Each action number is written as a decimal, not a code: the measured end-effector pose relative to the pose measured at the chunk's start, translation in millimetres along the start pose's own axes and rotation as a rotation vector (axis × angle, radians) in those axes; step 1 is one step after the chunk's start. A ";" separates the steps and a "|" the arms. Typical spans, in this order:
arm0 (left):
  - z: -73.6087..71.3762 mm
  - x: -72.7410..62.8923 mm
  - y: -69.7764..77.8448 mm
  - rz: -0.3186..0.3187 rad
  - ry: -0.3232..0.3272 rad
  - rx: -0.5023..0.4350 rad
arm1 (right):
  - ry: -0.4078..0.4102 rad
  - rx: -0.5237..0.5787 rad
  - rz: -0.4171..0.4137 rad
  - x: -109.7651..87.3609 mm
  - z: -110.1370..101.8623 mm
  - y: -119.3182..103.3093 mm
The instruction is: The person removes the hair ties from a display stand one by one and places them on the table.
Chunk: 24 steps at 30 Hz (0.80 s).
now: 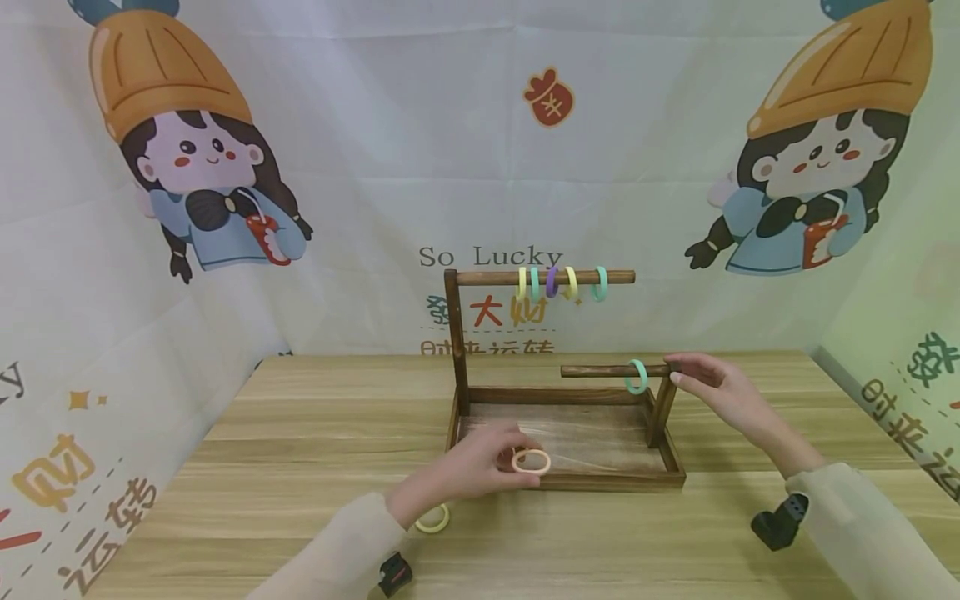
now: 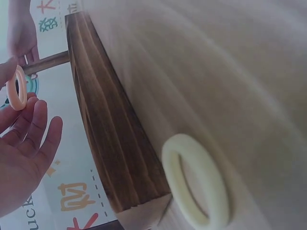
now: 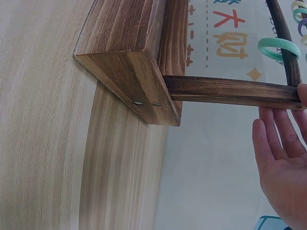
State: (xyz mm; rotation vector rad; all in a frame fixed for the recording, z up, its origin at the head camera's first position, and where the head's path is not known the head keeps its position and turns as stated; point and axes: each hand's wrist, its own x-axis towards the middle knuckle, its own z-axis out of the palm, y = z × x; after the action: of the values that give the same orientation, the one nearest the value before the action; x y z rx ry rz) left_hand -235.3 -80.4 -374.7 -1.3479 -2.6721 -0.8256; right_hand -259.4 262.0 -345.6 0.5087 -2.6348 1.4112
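My left hand [image 1: 483, 458] pinches a peach ring [image 1: 531, 474] between thumb and fingers, above the front edge of a wooden rack's tray [image 1: 600, 482]. In the left wrist view, the peach ring [image 2: 18, 103] stands on edge between the fingertips. My right hand [image 1: 723, 396] grips the top of the rack's short post [image 1: 662, 412], thumb in front and fingers behind. From that post a lower bar [image 1: 592, 371] reaches left, with one mint ring [image 1: 643, 377] hanging on it. A pale yellow ring [image 2: 216, 191] lies on the table by the left forearm.
Several rings in yellow, mint and purple [image 1: 552, 283] hang on the rack's upper bar [image 1: 487, 277], held by a tall left post [image 1: 456, 342]. The rack stands on a wood-grain table [image 1: 322, 433]. Behind is a printed cloth backdrop [image 1: 390, 167].
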 end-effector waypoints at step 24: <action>16.5 -30.2 2.4 0.024 -0.158 0.081 | -0.005 0.006 0.008 0.4 -0.3 0.2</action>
State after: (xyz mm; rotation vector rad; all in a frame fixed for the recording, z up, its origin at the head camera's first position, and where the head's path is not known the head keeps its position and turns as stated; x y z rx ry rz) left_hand -211.4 -93.7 -395.7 -1.4815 -2.7659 -0.6261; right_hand -260.0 262.3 -345.5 0.5041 -2.6403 1.4219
